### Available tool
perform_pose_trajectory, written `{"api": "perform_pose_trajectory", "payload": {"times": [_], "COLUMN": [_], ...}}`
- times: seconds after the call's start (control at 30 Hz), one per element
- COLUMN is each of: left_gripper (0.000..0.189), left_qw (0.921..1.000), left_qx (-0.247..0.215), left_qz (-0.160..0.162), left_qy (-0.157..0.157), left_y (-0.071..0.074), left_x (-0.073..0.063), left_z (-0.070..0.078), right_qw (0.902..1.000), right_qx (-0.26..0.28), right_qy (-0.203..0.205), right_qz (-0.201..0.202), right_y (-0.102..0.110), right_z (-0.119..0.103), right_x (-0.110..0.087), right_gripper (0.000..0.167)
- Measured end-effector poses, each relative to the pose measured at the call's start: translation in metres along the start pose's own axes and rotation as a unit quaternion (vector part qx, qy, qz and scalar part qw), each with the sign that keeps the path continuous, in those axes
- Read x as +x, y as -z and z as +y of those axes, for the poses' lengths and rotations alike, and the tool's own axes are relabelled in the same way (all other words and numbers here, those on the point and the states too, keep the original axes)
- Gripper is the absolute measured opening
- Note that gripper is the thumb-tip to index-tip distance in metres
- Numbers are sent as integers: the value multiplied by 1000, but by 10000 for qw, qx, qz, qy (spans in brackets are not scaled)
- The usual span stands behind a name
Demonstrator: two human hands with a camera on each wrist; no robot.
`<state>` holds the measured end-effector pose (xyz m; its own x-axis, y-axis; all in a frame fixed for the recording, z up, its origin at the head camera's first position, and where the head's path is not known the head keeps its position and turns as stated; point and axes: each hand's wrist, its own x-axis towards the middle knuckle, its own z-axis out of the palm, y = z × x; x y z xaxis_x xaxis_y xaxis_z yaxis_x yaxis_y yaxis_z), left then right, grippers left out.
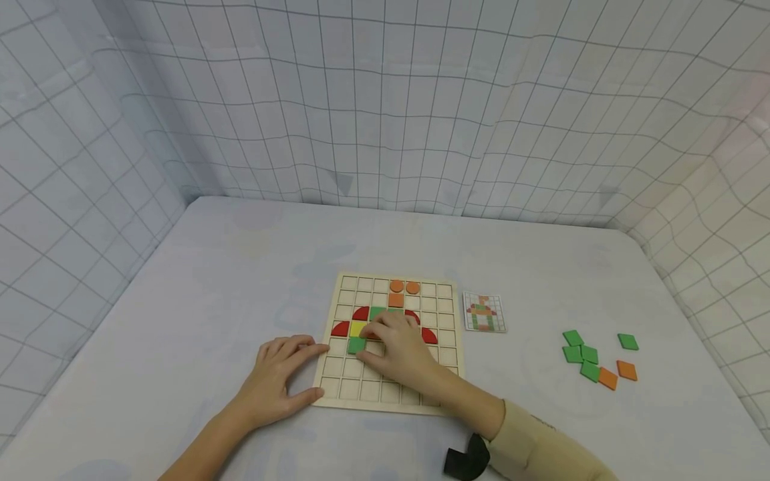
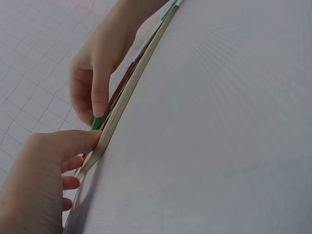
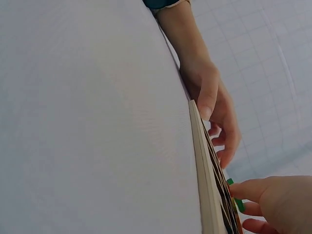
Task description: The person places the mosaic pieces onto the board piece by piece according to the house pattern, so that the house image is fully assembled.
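Note:
A wooden grid board [image 1: 367,406] lies on the table with coloured tiles in its cells. My right hand [image 1: 400,351] is over its middle, pinching a green square tile [image 1: 356,345] between thumb and fingers. In the left wrist view that green tile [image 2: 96,123] is tilted up at the board's surface. My left hand [image 1: 277,381] steadies the board's left side, with thumb and index finger touching the edge. Near the right hand are a yellow tile [image 1: 357,329], red quarter-round tiles [image 1: 340,329] and an orange square [image 1: 396,300]. The hand hides some cells.
A printed pattern card [image 1: 484,312] lies just right of the board. Farther right are several loose green tiles [image 1: 589,354] and two orange tiles [image 1: 627,371]. A black object [image 1: 466,461] sits by the right sleeve. Grid-patterned curtains [image 1: 397,120] surround the table.

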<state>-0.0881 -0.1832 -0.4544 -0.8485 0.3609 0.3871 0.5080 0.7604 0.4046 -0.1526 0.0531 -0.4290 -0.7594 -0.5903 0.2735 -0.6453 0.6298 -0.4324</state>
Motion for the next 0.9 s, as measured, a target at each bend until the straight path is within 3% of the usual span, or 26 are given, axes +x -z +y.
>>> {"api": "perform_pose_trajectory", "payload": {"times": [0.9], "left_gripper": [55], "left_qw": [10000], "left_qx": [-50], "left_qz": [-10], "left_qy": [-14], "left_y": [0], "left_x": [0], "left_z": [0], "right_qw": [9999], "right_qx": [-35], "right_qy": [-26], "right_qz": [-128], "right_y": [0], "right_z": [-1], "right_x": [-1], "right_gripper": [26]}}
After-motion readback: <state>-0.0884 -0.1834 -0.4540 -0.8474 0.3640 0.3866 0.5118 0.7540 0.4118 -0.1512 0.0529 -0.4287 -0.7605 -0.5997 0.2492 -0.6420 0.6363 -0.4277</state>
